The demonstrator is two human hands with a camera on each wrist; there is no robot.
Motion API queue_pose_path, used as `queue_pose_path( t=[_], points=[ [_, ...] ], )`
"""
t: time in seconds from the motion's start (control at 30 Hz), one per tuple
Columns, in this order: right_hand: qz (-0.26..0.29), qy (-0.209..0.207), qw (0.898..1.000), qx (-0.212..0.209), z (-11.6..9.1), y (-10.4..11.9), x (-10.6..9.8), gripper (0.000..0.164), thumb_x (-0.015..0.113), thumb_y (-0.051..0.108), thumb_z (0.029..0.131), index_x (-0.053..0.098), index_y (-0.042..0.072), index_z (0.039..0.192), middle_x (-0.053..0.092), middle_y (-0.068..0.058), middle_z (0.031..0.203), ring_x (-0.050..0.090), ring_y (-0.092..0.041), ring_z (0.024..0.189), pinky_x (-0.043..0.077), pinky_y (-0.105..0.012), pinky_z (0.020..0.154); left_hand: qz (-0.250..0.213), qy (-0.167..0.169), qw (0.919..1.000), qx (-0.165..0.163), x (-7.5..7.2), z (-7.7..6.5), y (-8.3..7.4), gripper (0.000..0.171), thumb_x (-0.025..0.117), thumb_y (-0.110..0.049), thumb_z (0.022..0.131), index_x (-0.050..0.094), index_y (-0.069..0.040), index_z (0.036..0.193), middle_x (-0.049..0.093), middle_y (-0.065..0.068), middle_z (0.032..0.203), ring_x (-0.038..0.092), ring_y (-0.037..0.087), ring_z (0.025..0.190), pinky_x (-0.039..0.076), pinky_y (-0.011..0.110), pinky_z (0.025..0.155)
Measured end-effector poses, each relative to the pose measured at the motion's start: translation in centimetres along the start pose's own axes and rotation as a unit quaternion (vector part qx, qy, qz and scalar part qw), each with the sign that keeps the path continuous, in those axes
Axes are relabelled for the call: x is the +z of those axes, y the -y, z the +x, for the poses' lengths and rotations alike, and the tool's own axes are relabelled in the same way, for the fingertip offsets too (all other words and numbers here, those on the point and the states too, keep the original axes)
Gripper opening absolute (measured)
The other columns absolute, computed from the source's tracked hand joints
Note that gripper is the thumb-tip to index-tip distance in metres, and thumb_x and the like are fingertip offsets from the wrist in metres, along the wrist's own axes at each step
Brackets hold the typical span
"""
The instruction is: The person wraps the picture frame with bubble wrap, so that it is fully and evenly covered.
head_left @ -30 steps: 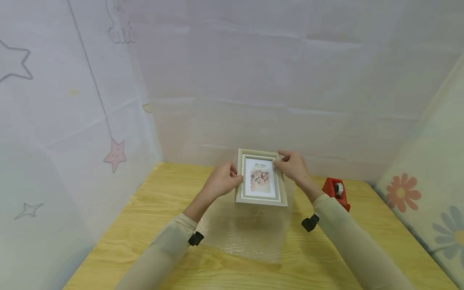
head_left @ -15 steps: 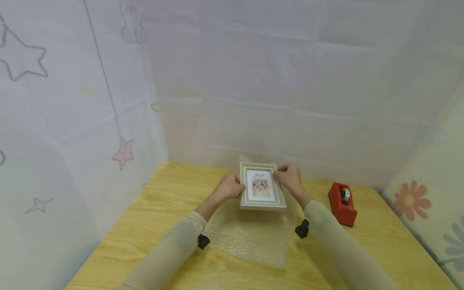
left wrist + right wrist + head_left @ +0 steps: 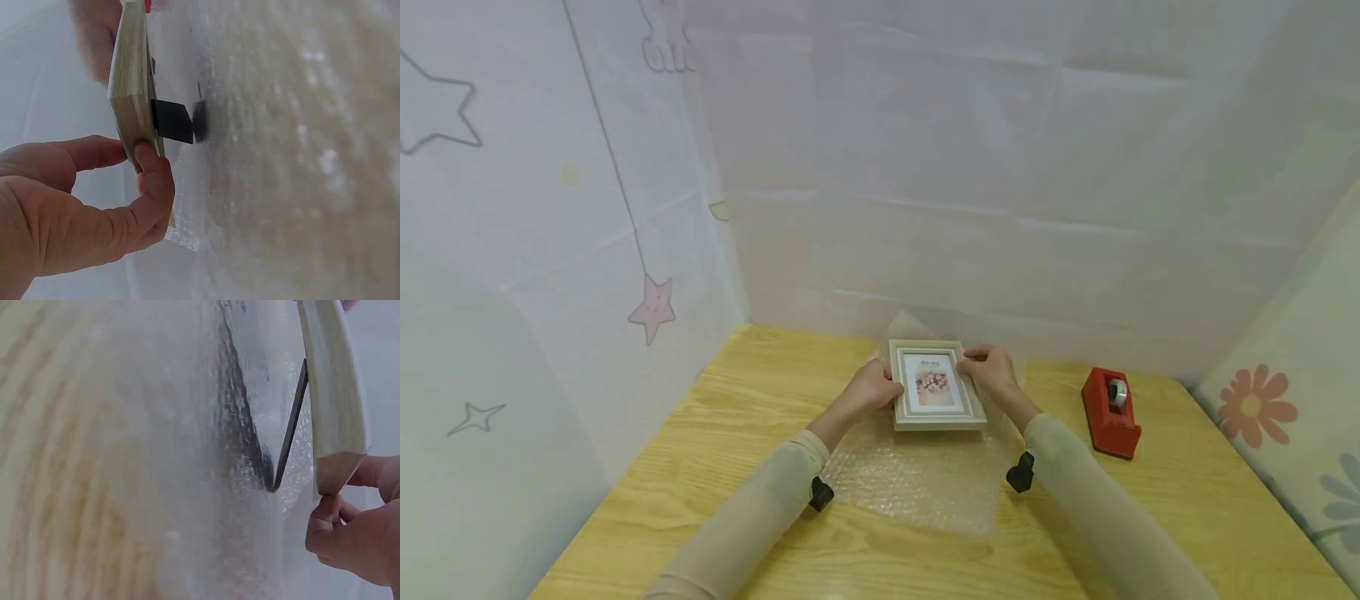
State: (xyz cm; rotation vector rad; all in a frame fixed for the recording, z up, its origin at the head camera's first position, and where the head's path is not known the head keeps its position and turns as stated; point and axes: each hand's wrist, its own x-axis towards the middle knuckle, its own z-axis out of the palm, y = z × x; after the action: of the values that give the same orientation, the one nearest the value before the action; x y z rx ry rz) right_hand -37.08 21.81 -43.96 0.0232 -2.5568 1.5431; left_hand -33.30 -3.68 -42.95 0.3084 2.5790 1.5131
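Left hand [image 3: 871,387] and right hand [image 3: 994,373] pinch the picture frame [image 3: 934,390] between them, bubble wrap [image 3: 917,493] right below the grip. Looks like a placing step tbh; laying it flat probably calls for folding the black stand [image 3: 173,121] in.

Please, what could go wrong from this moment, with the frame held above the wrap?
The stand sticks out behind the frame, its tip at or very near the wrap, so it might catch there or fold under pressure.
The left grip and right grip pinch the frame only at its opposite edges, so it could slip or tilt.
Nothing visible holds the wrap down, so it may shift if the frame drags on it.
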Motion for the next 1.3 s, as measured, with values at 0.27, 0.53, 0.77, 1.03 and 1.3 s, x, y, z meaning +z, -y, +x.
queue_pose_path(
  t=[0.27,0.53,0.77,1.03,1.3],
  points=[
    [0.032,0.087,0.996,0.012,-0.5,-1.5,1.0,0.049,0.061,-0.001,0.096,0.051,-0.011,0.143,0.055,-0.029,0.136,0.054,-0.032,0.121,0.051,-0.030,0.086,0.037,0.012,0.9992,0.000,0.1,0.4,1.7,0.022,0.065,0.004,0.082,0.052,-0.006,0.067,0.045,-0.001,0.062,0.041,0.010,0.052,0.032,0.023,0.044],
    [0.052,0.119,0.991,0.026,-0.6,-2.6,1.6,0.058,0.057,-0.001,0.095,0.043,-0.006,0.151,0.049,-0.027,0.145,0.051,-0.031,0.120,0.046,-0.032,0.079,0.030,0.089,0.9950,0.035,0.0,0.3,2.3,0.045,0.071,0.008,0.080,0.065,0.009,0.124,0.070,0.014,0.101,0.058,0.017,0.075,0.046,0.026,0.060],
    [0.006,0.129,0.991,0.038,-1.1,-2.9,1.3,0.061,0.060,0.004,0.095,0.043,0.001,0.154,0.052,-0.026,0.139,0.053,-0.031,0.115,0.048,-0.038,0.086,0.023,0.122,0.9911,0.048,-0.1,0.5,2.6,0.052,0.074,0.008,0.081,0.061,0.009,0.131,0.070,0.018,0.109,0.061,0.017,0.078,0.050,0.030,0.064],
    [-0.001,0.159,0.987,0.037,-3.2,-2.9,-0.6,0.064,0.056,0.008,0.096,0.036,0.001,0.157,0.051,-0.027,0.140,0.055,-0.032,0.111,0.046,-0.043,0.086,0.049,0.149,0.9874,0.021,0.0,0.3,2.2,0.026,0.078,0.000,0.085,0.058,-0.004,0.069,0.048,-0.004,0.059,0.037,0.010,0.051,0.033,0.028,0.047],
    [0.009,0.184,0.981,0.052,-5.8,-3.0,-2.1,0.066,0.051,0.010,0.101,0.025,0.005,0.162,0.055,-0.009,0.085,0.046,-0.024,0.073,0.041,-0.037,0.065,0.079,0.194,0.9769,0.040,-0.4,0.7,2.4,0.050,0.080,-0.011,0.088,0.042,-0.016,0.055,0.032,-0.006,0.049,0.022,0.008,0.044,0.021,0.029,0.045]
  ],
)
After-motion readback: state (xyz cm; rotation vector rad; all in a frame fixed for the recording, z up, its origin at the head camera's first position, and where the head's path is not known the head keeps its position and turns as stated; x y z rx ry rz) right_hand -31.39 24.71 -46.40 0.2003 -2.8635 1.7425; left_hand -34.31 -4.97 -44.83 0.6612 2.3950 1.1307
